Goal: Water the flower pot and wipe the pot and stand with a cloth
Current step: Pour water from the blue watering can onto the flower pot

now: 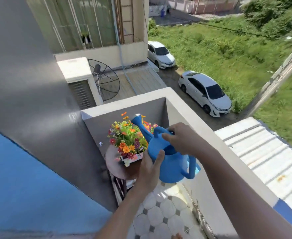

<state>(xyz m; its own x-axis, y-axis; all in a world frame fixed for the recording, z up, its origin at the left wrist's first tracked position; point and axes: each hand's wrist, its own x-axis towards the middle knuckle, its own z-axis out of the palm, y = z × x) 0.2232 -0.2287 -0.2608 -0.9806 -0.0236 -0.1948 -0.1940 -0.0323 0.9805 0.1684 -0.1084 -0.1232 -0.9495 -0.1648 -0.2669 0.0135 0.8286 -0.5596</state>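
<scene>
1. Watering step in hand, by judgement; blue plastic watering can [172,163] held aloft between both hands, its spout and pale rose head [138,115] reaching up and over the blooms; no stream of water is visible.
2. Right hand [181,138]: grip curled over the can's top arched handle, fingers wrapped round it; closed on the can.
3. Left hand [149,167]: grip spread flat against the can's near side, thumb up by the rim; steadying rather than clasping, fingers only partly bent.
4. Small white flower pot [132,158] holding a bunch of orange, red and yellow flowers [127,137]; it stands on the round dark-brown stand [113,165] in the corner of the balcony, just to the left of the can and partly behind the left hand.
5. Stand: its top surface is bare on the left edge; legs below are mostly hidden.
6. Setting: pale grey balcony parapet [202,121] beside the can; tiled balcony floor [166,209] underneath.
7. Cloth: none in view; wiping of pot and stand judged not yet begun.
8. Next move calls for tipping the spout lower toward the pot; the left hand would bear the weight while the right guides the tilt; care needed, since the can hangs close to the parapet edge.
</scene>
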